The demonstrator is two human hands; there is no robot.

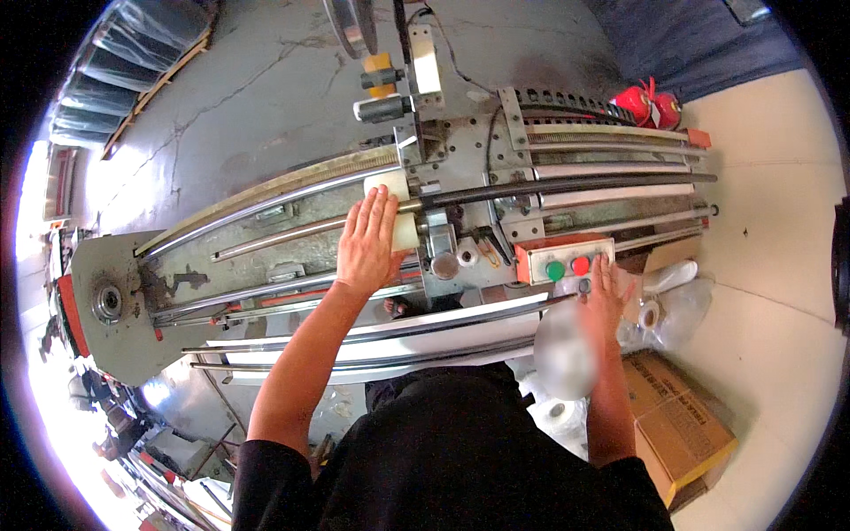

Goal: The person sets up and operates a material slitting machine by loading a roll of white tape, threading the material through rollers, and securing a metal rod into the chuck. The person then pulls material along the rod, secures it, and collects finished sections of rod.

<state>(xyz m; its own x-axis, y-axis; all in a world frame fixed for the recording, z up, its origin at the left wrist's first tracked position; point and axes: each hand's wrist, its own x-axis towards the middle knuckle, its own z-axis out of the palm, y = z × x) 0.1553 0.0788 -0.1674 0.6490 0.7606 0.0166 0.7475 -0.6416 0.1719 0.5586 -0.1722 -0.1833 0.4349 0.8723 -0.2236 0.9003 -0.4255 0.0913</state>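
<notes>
Floor (292, 53): cracked, grey.
Black tube (567, 187): axis left-right.
Left hand (367, 241): fingers uncurled over cream block (405, 233), ungripping.
Right hand (604, 296): ungripping, straight-fingered at push-button box (536, 265).

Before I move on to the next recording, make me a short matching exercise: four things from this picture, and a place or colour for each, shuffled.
Things:
1. Left hand
2. Right hand
3. Fire extinguishers
4. Cardboard box

Places and colours:
A. Brown, toward the lower right of the picture
B. At the right end of the control box
C. Laid over the cream padding, fingers extended
D. Red, toward the upper right of the picture

Right pairs: 1-C, 2-B, 3-D, 4-A
</notes>
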